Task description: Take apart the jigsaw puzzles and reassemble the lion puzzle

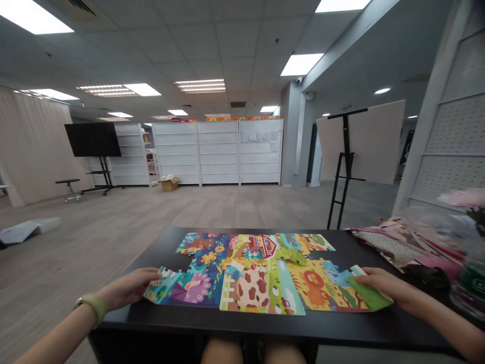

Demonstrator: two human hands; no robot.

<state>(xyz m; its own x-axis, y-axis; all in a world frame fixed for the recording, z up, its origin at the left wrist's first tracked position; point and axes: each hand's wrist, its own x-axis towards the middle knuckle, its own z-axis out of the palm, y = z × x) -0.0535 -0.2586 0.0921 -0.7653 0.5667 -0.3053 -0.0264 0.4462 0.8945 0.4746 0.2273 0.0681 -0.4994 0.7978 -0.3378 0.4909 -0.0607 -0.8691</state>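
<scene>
Three colourful jigsaw puzzles lie side by side on a dark table: a blue underwater one (216, 283) at left, a farm one with a spotted cow (252, 289) in the middle, and one with an orange lion (314, 288) at right. My left hand (132, 287) is closed at the thumb and fingers on a puzzle piece (158, 287) at the left puzzle's outer edge. At the right puzzle's outer edge, my right hand (379, 281) pinches a green puzzle piece (369, 296), which is tilted. A green piece (293, 256) and a blue-and-cream piece (234, 271) rest on the puzzles.
The dark table (182, 317) has its front edge close to my legs. Bags and cloth (401, 242) lie along its right side, beside a clear plastic container (470, 285) and a pink flower (464, 197). Beyond stands an easel (344, 162) with a white board.
</scene>
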